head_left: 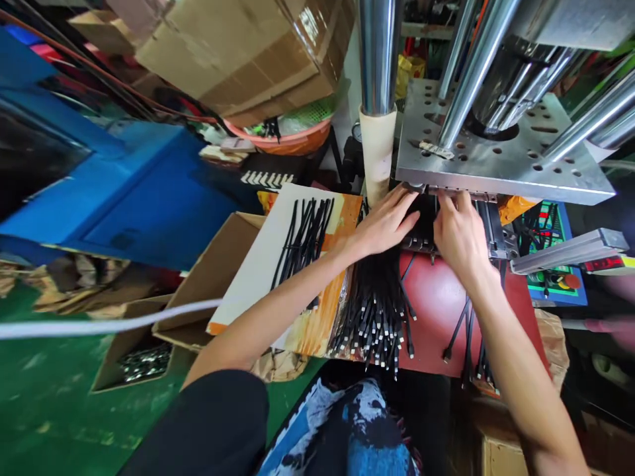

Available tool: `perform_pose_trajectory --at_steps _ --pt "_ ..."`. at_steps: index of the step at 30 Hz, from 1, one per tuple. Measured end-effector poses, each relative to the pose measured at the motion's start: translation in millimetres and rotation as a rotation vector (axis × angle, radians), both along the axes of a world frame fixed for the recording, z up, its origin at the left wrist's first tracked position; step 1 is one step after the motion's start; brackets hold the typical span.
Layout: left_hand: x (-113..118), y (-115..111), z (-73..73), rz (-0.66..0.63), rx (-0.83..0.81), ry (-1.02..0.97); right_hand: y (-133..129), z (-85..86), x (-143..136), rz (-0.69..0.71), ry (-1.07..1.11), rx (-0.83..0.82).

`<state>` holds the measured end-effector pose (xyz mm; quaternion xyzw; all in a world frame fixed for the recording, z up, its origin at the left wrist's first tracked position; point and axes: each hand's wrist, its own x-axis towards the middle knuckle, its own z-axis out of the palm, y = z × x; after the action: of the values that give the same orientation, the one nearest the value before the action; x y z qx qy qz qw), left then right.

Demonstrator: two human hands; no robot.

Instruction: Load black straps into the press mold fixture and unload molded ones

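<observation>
My left hand [389, 221] reaches in under the front edge of a steel press plate [501, 168]. Its fingers are stretched out with the thumb apart, and the fingertips partly vanish below the plate. To its right, my right hand [462, 235] has its fingers bent in at the same edge; what they pinch, if anything, is hidden. Both hands are over a dark metal fixture [424, 221]. Below my left hand lies a thick bundle of black cables [380, 311] with pale metal plug ends pointing at me.
More black cables [307, 231] lie on a white and orange board [258, 264] at left. A few loose cables [469, 330] rest on the red work surface [434, 311]. A pale sleeved column [378, 152] stands beside my left hand. An aluminium bar [570, 251] juts out at right.
</observation>
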<state>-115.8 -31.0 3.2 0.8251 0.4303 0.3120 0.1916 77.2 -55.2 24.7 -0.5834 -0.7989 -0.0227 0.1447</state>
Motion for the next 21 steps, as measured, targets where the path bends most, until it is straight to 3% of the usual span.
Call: perform_pose_trajectory --at_steps 2,5,7,9,11,13,16,18,20,21 --pt "-16.3 -58.3 12.6 0.003 -0.149 -0.181 -66.9 -12.6 0.5 -0.025 0.064 -0.072" --pt "-40.8 -147.8 27.2 -0.125 -0.710 -0.338 -145.3 -45.6 -1.0 -0.008 0.008 -0.234" --pt "-48.4 -194.5 25.7 -0.246 -1.083 -0.368 -173.1 -62.5 2.8 -0.008 0.025 -0.303" --pt "-43.1 -226.6 14.1 -0.339 -1.362 -0.423 -190.1 -65.3 16.2 -0.037 0.129 -0.365" --pt "-23.8 -244.5 -2.3 -0.310 -1.568 -0.646 -207.0 -53.9 38.4 -0.075 0.264 -0.477" --pt "5.0 -250.1 -16.1 -0.109 -1.654 -0.999 -225.7 -36.1 61.4 -0.036 0.362 -0.687" --pt "46.0 -242.7 -24.5 0.159 -1.523 -1.387 -242.8 -19.8 76.4 -0.023 0.370 -0.936" --pt "60.9 -234.9 -24.7 0.175 -1.404 -1.410 -239.4 -22.7 69.8 -0.214 0.264 -0.855" --pt "64.4 -228.9 -24.5 0.137 -1.312 -1.246 -228.1 -30.7 57.5 -0.417 0.091 -0.697" --pt "63.3 -226.8 -24.8 0.116 -1.282 -1.129 -222.6 -33.6 52.2 -0.454 0.034 -0.644"
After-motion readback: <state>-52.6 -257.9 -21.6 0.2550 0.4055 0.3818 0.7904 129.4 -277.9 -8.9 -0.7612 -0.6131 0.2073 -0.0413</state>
